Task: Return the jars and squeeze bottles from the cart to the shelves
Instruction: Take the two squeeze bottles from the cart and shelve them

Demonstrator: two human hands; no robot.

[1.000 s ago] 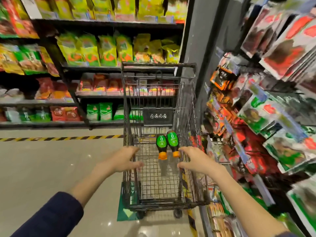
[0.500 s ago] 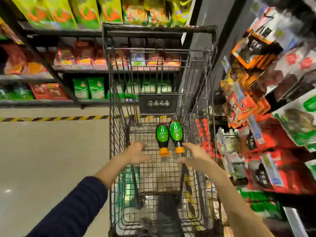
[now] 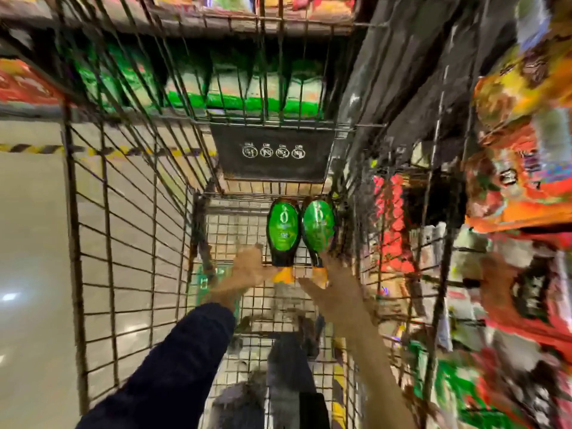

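Two dark squeeze bottles with green labels and orange caps lie side by side on the wire floor of the cart (image 3: 130,243), caps toward me. My left hand (image 3: 247,270) has its fingertips at the cap of the left squeeze bottle (image 3: 283,230), fingers apart. At the cap and neck of the right squeeze bottle (image 3: 318,224), my right hand (image 3: 332,286) has thumb and fingers spread around it. Motion blur hides whether either hand presses on its bottle.
A black sign plate (image 3: 272,156) hangs on the cart's front wall above the bottles. Packed snack shelves (image 3: 520,187) stand close on the right. More shelves (image 3: 235,88) lie ahead past the cart. Pale floor with a yellow-black stripe (image 3: 28,148) lies to the left.
I have leaned over and into the cart. Both hands left the cart's near end and moved forward to the caps of the two bottles.
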